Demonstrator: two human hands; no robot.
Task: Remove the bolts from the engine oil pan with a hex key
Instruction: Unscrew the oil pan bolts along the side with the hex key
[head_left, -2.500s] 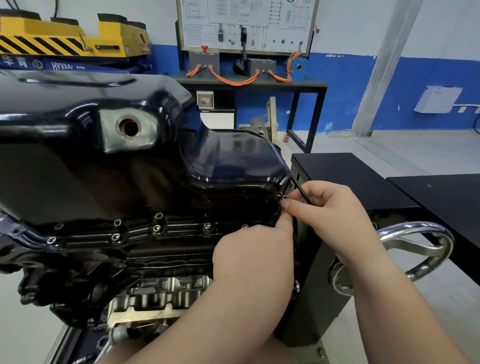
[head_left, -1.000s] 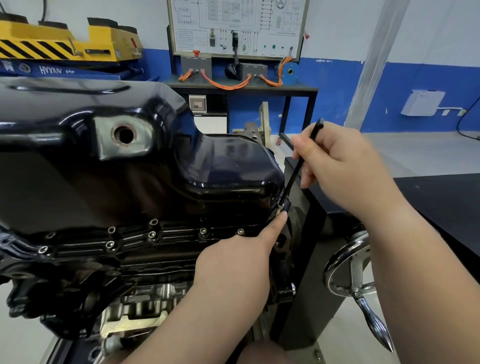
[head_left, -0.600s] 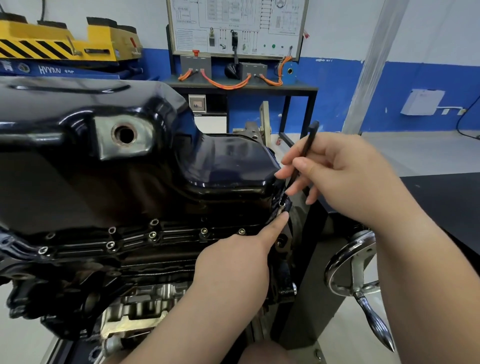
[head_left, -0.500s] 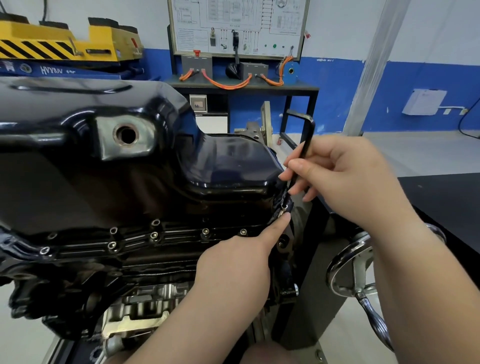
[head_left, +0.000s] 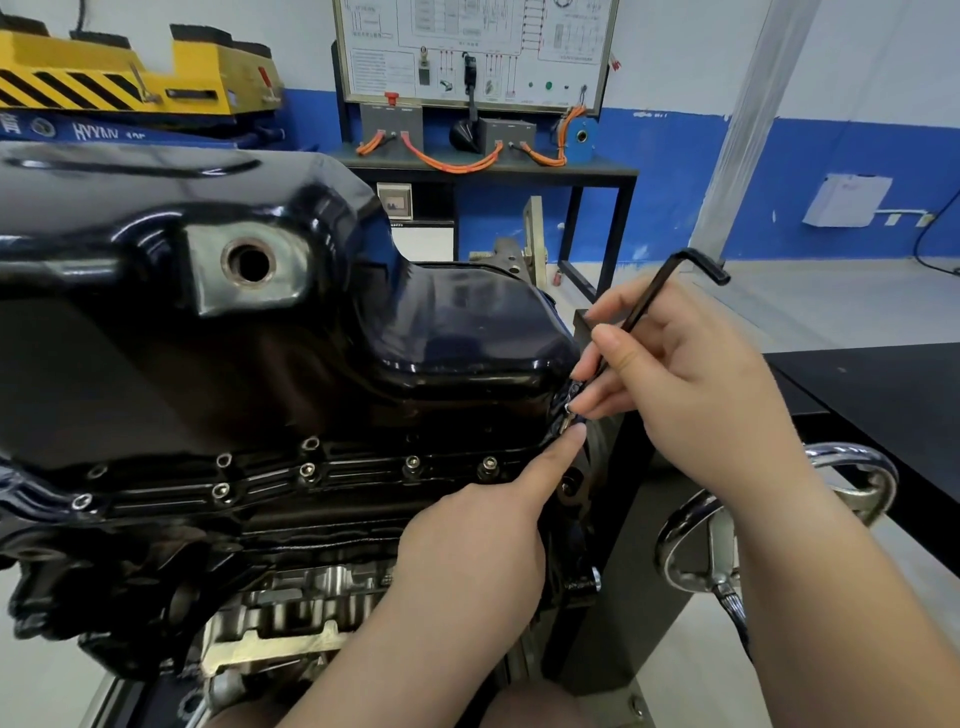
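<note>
left hand (head_left: 483, 530) has its index finger outstretched, the rest curled; right hand (head_left: 691, 395) above it pinches the hex key (head_left: 658, 287) with thumb and fingertips.

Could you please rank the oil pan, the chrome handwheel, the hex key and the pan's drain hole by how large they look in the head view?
Largest to smallest:
1. oil pan
2. chrome handwheel, even though it is partly hidden
3. hex key
4. drain hole

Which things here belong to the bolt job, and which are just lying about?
Job: oil pan, hex key in the right hand, corner bolt touched by the left hand, flange bolts.
Lying about: handwheel, yellow lift, wiring board, bench.
</note>
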